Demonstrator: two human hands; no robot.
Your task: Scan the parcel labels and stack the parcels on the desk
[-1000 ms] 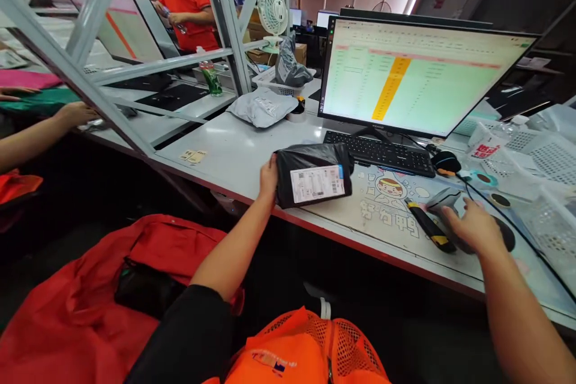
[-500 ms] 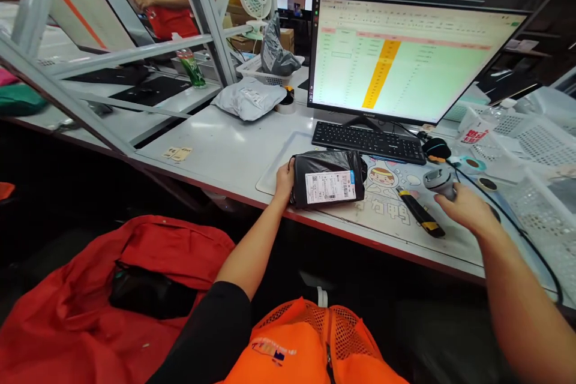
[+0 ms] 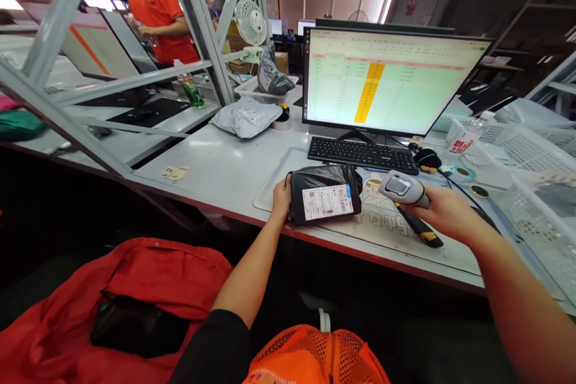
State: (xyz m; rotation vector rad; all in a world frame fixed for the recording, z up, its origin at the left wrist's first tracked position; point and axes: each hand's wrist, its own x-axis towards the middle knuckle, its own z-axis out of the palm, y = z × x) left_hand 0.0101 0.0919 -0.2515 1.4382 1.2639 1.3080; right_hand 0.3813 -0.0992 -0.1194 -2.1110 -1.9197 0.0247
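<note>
A black plastic-wrapped parcel (image 3: 321,177) with a white shipping label (image 3: 328,201) facing up is at the desk's front edge. My left hand (image 3: 282,197) grips its left end, the thumb side on the near face. My right hand (image 3: 445,209) is wrapped around the handle of a grey barcode scanner (image 3: 402,187), held above the desk mat to the right of the parcel. The scanner's head points left, toward the label. Beneath the scanner and my right hand lies a black and yellow utility knife (image 3: 423,229), partly covered by them.
Behind the parcel are a black keyboard (image 3: 360,155) and a monitor (image 3: 387,84) showing a spreadsheet. A grey mailer bag (image 3: 245,117) and a tape roll (image 3: 282,120) lie at the back left. White baskets (image 3: 531,144) line the right. Beyond the metal frame, a person in orange (image 3: 157,12) stands.
My right hand has lifted the barcode scanner and brought it left, closer to the parcel. My left hand keeps its grip on the parcel. The camera view has tilted up slightly.
</note>
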